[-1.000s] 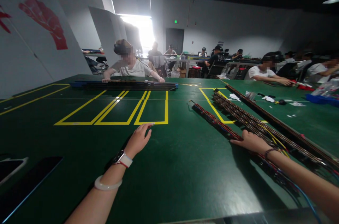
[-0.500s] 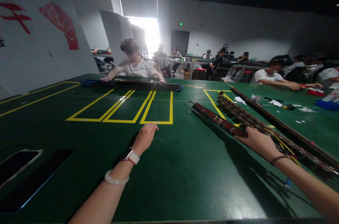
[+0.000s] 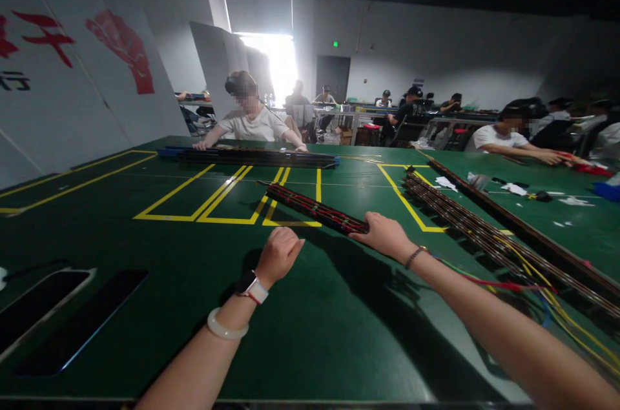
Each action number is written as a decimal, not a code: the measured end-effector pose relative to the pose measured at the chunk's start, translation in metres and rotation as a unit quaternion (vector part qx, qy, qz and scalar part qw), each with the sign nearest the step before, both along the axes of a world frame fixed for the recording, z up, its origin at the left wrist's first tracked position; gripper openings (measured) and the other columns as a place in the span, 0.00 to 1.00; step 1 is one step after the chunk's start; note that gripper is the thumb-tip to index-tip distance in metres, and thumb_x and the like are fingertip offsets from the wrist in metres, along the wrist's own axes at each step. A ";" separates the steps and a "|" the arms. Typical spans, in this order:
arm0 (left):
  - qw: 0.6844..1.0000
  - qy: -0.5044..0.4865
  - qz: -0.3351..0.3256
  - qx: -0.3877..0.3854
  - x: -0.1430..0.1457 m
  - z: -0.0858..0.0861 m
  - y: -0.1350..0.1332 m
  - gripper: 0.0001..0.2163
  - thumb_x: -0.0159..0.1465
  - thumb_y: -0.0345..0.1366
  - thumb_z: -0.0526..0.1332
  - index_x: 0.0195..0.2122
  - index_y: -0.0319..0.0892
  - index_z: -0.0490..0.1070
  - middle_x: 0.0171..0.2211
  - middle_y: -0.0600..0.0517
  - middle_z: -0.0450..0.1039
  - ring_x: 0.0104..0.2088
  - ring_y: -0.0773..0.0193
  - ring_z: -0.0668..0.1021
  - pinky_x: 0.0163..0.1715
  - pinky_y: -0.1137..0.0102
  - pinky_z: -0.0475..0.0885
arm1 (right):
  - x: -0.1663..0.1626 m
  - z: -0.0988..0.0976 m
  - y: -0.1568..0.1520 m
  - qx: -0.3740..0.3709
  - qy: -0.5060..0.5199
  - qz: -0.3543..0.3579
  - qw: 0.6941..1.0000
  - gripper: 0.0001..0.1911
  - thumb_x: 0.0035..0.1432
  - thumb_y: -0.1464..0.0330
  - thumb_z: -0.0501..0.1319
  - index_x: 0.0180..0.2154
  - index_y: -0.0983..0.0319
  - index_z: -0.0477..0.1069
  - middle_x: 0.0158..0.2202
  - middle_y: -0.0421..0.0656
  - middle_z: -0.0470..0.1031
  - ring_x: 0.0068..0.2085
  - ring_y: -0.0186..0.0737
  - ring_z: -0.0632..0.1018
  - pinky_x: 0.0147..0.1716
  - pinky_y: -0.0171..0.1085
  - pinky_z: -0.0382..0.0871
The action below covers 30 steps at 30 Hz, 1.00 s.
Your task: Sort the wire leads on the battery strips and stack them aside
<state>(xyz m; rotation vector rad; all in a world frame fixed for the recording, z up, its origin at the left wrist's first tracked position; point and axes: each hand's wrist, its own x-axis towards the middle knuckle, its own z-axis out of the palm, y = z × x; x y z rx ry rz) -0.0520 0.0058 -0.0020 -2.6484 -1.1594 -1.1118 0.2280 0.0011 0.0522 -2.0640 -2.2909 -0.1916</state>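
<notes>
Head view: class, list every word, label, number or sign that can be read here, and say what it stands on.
"干" (apparently): big red brush character on the left wall.
"行": black character below it.
Red strokes at the picture's left edge: cut off, unreadable.
Green sign above the back door: too small.
Wired strip in the right hand: no readable text.

The left wall [image 3: 53, 129] bears a large red character [image 3: 52, 39] that looks like 干, with a smaller black 行 [image 3: 15, 81] below it. On the back wall [image 3: 465, 42], a small lit green sign [image 3: 335, 44] is too tiny to read.
</notes>
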 end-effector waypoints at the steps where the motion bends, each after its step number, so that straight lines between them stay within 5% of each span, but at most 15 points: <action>1: 1.000 0.004 -0.004 0.003 -0.001 0.000 -0.001 0.20 0.69 0.39 0.43 0.23 0.43 0.66 0.27 0.48 0.70 0.34 0.59 0.71 0.41 0.62 0.65 | -0.016 -0.002 0.008 -0.010 0.010 0.015 1.000 0.29 0.54 0.42 0.52 0.37 0.61 0.65 0.39 0.49 0.74 0.38 0.48 0.77 0.32 0.38 0.67; 8: 0.996 -0.066 0.044 0.034 -0.005 -0.003 0.000 0.14 0.68 0.37 0.45 0.42 0.41 0.69 0.40 0.46 0.71 0.45 0.58 0.70 0.48 0.61 0.62 | -0.114 -0.018 0.049 -0.008 0.042 0.138 0.989 0.32 0.52 0.42 0.55 0.41 0.64 0.67 0.41 0.52 0.75 0.39 0.49 0.78 0.35 0.40 0.70; 15: 0.981 -0.123 0.123 0.088 -0.005 -0.011 0.006 0.12 0.67 0.36 0.47 0.45 0.41 0.68 0.44 0.44 0.68 0.46 0.57 0.69 0.48 0.60 0.62 | -0.174 -0.036 0.069 -0.017 0.049 0.222 0.974 0.14 0.62 0.61 0.53 0.44 0.62 0.69 0.44 0.49 0.75 0.42 0.43 0.77 0.37 0.38 0.70; 20: 0.968 -0.167 0.143 0.119 -0.006 -0.016 0.008 0.13 0.67 0.36 0.48 0.49 0.41 0.65 0.47 0.43 0.65 0.49 0.56 0.68 0.52 0.59 0.62 | -0.205 -0.044 0.081 -0.021 0.053 0.260 0.964 0.14 0.65 0.65 0.48 0.44 0.63 0.70 0.47 0.49 0.74 0.48 0.43 0.73 0.44 0.39 0.68; 25: 0.957 -0.212 0.162 0.115 -0.007 -0.018 0.010 0.12 0.67 0.37 0.49 0.48 0.41 0.64 0.48 0.42 0.61 0.51 0.56 0.67 0.52 0.57 0.63 | -0.196 -0.029 0.078 -0.012 0.053 0.290 0.955 0.15 0.63 0.62 0.53 0.46 0.62 0.70 0.47 0.49 0.73 0.48 0.45 0.73 0.47 0.41 0.65; 30: 0.958 -0.230 0.127 0.118 -0.002 -0.016 0.011 0.10 0.66 0.35 0.51 0.48 0.41 0.63 0.46 0.44 0.61 0.51 0.58 0.67 0.53 0.58 0.64 | -0.123 0.017 0.064 0.002 0.060 0.308 0.950 0.16 0.61 0.64 0.55 0.48 0.61 0.70 0.45 0.48 0.75 0.47 0.46 0.74 0.47 0.41 0.64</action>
